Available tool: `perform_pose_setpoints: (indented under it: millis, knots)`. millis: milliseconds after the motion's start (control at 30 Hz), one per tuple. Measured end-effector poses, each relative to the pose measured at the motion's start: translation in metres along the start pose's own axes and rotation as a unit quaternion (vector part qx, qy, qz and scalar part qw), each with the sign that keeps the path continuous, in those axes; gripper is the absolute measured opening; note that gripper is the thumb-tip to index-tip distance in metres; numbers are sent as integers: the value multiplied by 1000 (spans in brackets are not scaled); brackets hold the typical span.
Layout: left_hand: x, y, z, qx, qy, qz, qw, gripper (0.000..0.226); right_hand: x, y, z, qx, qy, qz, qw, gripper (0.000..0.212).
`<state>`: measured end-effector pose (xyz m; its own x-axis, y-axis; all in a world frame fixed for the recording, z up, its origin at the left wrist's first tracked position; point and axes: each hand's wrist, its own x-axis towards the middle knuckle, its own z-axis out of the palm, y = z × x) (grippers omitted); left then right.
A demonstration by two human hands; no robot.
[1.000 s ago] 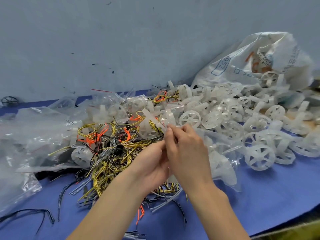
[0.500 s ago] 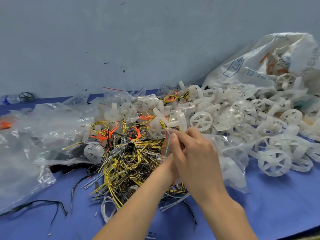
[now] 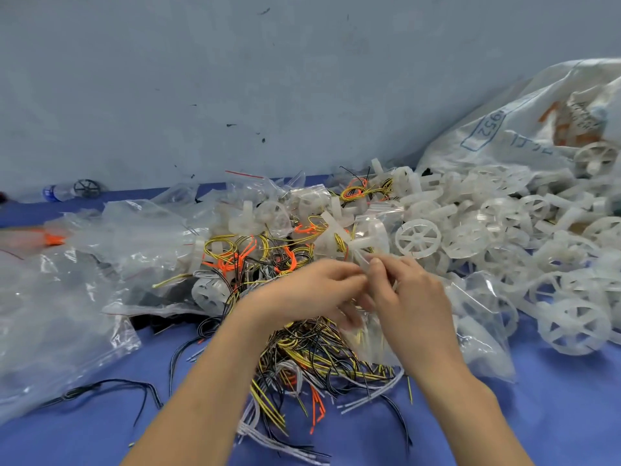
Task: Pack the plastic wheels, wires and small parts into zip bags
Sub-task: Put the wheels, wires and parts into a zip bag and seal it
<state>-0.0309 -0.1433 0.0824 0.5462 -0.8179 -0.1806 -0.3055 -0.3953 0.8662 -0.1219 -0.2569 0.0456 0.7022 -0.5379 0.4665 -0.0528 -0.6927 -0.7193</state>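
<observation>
left hand [image 3: 312, 290] and right hand [image 3: 408, 297] are meeting over the wire heap, thumb and forefinger of each pinching the top edge of a small zip bag [image 3: 372, 343]. bag is hanging down between the palms, clear plastic, too blurred to tell what's inside. remaining left fingers are curling under it

directly below, the wires [image 3: 319, 361] are lying in a tangled heap on the blue table [image 3: 554, 418]: yellow/black, black, white, some orange. loose black strands [image 3: 100, 388] are trailing off to the left

right of the hands the plastic wheels [image 3: 504, 223] are piling up toward a big white sack [image 3: 524, 129] lying against the wall. one spoked wheel [image 3: 417, 238] is sitting just beyond the right fingertips, a larger wheel [image 3: 574, 326] is lying at the heap's near edge

left side: loose clear bags [image 3: 67, 297] are spreading over the table, filled bags [image 3: 302, 203] are sitting behind the wire heap. far left at the wall a dark wheel [image 3: 86, 188] is resting beside a bottle [image 3: 53, 193]
</observation>
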Motion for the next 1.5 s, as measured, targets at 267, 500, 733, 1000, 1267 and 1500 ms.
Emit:
perform_pose_setpoints:
  millis: [267,500,733,1000,1267,1500]
  knots:
    - [-46,-56,-96,173,400,-8,900,22,-1,3,1,-68,-9,-6,998,23]
    - [-52,-107,-96,321,360,-101,870,28,-3,-11,-3,-101,187,-41,976,23]
    - [-50,-107,-103,372,364,-124,845,27,-7,-4,15,-34,-24,18,999,31]
    - [-31,-92,-98,345,414,-70,839,27,-18,-9,24,-81,-126,7,989,38]
    - [-15,-79,-76,305,228,-64,923,35,-31,-9,38,-170,-211,-22,962,42]
    - [-15,-78,-60,407,154,-87,896,47,-26,-6,38,-150,-201,-8,968,40]
